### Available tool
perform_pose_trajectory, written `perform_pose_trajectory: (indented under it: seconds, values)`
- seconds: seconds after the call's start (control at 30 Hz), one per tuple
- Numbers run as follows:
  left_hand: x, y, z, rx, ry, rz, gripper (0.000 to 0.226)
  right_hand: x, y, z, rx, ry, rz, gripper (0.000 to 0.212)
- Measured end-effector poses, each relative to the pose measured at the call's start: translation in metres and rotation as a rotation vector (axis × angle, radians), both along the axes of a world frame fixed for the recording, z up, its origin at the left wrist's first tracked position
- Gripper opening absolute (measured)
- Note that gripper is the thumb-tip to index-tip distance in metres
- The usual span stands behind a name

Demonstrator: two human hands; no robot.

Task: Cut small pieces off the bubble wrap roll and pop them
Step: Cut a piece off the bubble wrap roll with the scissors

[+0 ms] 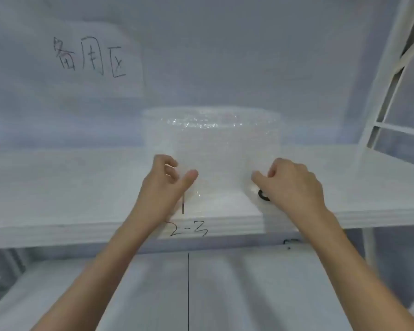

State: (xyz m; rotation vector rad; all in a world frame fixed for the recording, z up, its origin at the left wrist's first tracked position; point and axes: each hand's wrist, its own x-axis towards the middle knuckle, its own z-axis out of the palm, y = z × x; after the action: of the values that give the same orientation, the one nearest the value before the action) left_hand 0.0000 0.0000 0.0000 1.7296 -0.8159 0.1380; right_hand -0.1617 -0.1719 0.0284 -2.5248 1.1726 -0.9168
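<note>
Still at the unrolling step: bubble wrap roll (212,139) stands on the shelf (57,187), just beyond both hands. My left hand (164,187) and right hand (289,185) each pinch its loose sheet (220,187). Next I need scissors, none clearly visible

A pale grey-white wall (225,56) fills the far side under soft, even light. On its left hangs a white paper sheet (88,58) with three handwritten black characters. A white shelf board (57,187) runs left to right, "2-3" (189,231) written on its near edge. A white metal frame (390,75) rises at far right. Nearer lies a white surface (153,295) split by a dark seam.
</note>
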Motion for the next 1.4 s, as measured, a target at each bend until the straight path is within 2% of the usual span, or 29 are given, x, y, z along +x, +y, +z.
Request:
perform_pose_trajectory:
  seconds: [0.1, 0.33, 0.5, 0.6, 0.77, 0.93, 1.07, 1.13, 1.23, 1.33, 1.4]
  values:
    - [-0.007, 0.002, 0.002, 0.086, 0.0, -0.03, 0.023, -0.011, -0.001, -0.006, 0.043, 0.148, -0.03, 0.026]
    - [-0.01, 0.007, 0.005, 0.169, 0.029, -0.15, 0.009, -0.022, -0.008, 0.005, 0.144, 0.229, -0.037, 0.03]
    - [-0.009, 0.006, 0.009, 0.184, 0.069, -0.204, 0.004, -0.03, -0.003, 0.016, 0.118, 0.375, -0.063, 0.023]
    - [-0.007, 0.009, 0.011, 0.127, 0.174, -0.252, 0.005, -0.042, 0.002, 0.018, 0.118, 0.423, -0.077, 0.027]
    - [-0.009, 0.011, 0.012, 0.13, 0.192, -0.275, 0.006, -0.071, -0.003, 0.03, 0.281, 0.26, 0.009, 0.035]
    - [-0.011, 0.015, 0.013, 0.245, 0.12, -0.297, 0.008, -0.107, 0.001, 0.026, 0.712, -0.122, 0.287, 0.036]
    - [-0.006, 0.016, 0.011, 0.27, 0.119, -0.332, 0.008, -0.108, 0.026, 0.0, 1.189, -0.421, 0.526, 0.022]
    - [-0.007, 0.017, 0.012, 0.268, 0.121, -0.334, 0.007, -0.102, 0.043, -0.014, 1.304, -0.433, 0.607, 0.017]
    - [-0.011, 0.019, 0.014, 0.239, 0.171, -0.329, 0.01, -0.085, 0.062, -0.035, 1.369, -0.429, 0.685, 0.015]
    - [-0.012, 0.02, 0.017, 0.156, 0.258, -0.314, 0.022, -0.065, 0.077, -0.051, 1.38, -0.436, 0.751, 0.013]
    - [-0.009, 0.023, 0.018, 0.127, 0.288, -0.274, 0.022, -0.053, 0.086, -0.059, 1.367, -0.415, 0.763, 0.016]
